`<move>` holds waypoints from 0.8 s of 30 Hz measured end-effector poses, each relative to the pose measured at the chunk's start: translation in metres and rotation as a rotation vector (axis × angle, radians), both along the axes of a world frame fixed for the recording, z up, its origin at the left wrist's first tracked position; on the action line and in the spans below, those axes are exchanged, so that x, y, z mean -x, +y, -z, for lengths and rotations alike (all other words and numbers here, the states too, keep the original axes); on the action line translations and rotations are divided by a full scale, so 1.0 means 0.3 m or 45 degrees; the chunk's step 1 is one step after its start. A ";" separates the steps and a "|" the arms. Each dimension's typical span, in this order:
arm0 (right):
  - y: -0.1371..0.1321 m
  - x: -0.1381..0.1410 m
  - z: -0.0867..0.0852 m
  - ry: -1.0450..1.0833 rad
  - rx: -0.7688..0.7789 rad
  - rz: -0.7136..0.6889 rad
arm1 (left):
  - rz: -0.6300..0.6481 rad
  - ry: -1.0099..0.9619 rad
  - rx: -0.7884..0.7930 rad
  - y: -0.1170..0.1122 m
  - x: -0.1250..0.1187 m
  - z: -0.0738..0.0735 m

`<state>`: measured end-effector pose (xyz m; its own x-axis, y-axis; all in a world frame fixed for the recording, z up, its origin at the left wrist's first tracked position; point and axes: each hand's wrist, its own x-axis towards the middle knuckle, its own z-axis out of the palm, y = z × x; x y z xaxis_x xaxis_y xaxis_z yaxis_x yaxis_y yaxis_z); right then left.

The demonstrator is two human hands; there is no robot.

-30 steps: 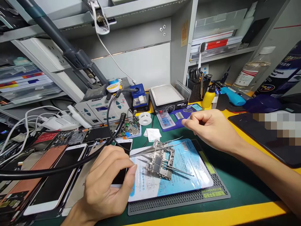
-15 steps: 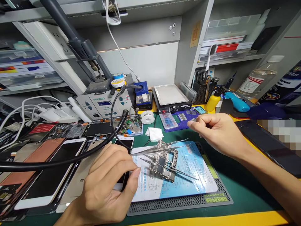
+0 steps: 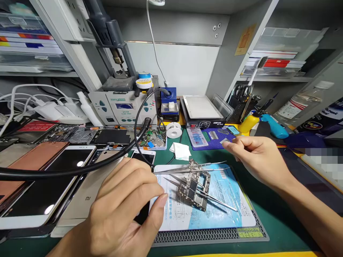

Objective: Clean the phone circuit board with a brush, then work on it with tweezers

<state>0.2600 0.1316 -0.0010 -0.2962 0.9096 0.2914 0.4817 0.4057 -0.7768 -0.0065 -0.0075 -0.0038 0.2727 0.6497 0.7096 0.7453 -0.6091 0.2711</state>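
Observation:
My left hand (image 3: pixel 125 210) is closed beside the phone circuit board (image 3: pixel 193 187), thumb and fingertips together; what they may hold is hidden. One pair of metal tweezers (image 3: pixel 184 170) crosses above the board, its left end passing close behind my fingers; whether they grip it I cannot tell. A second pair of tweezers (image 3: pixel 221 203) lies across the board, slanting to the lower right. Under these lies a blue and white package (image 3: pixel 222 221). My right hand (image 3: pixel 254 155) is curled shut at the right near the purple mat (image 3: pixel 215 144); anything pinched there is too small to name.
A black hose (image 3: pixel 66 175) runs over several phones (image 3: pixel 45 189) at the left. Behind stand a hot-air station (image 3: pixel 124 107), a solder spool (image 3: pixel 173 130), a white cloth (image 3: pixel 180 151) and a heating plate (image 3: pixel 202 109). A yellow bottle (image 3: pixel 248 125) stands right of it.
The view has shifted, so the board, tweezers and both hands appear slightly further right and lower. Both hands keep nearly the same closed pose.

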 end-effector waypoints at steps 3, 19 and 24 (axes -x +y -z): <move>0.002 0.001 0.004 -0.011 0.003 0.005 | -0.013 -0.035 0.003 -0.007 0.000 0.001; 0.006 0.000 0.017 -0.006 0.034 -0.026 | 0.017 -0.082 0.011 -0.011 0.001 0.003; 0.006 -0.003 0.018 0.012 0.031 -0.035 | 0.018 -0.098 -0.008 -0.008 0.003 0.009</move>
<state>0.2608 0.1335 -0.0064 -0.3189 0.9079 0.2721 0.4632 0.3997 -0.7910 -0.0074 -0.0100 -0.0064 0.2262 0.6416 0.7329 0.7137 -0.6212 0.3237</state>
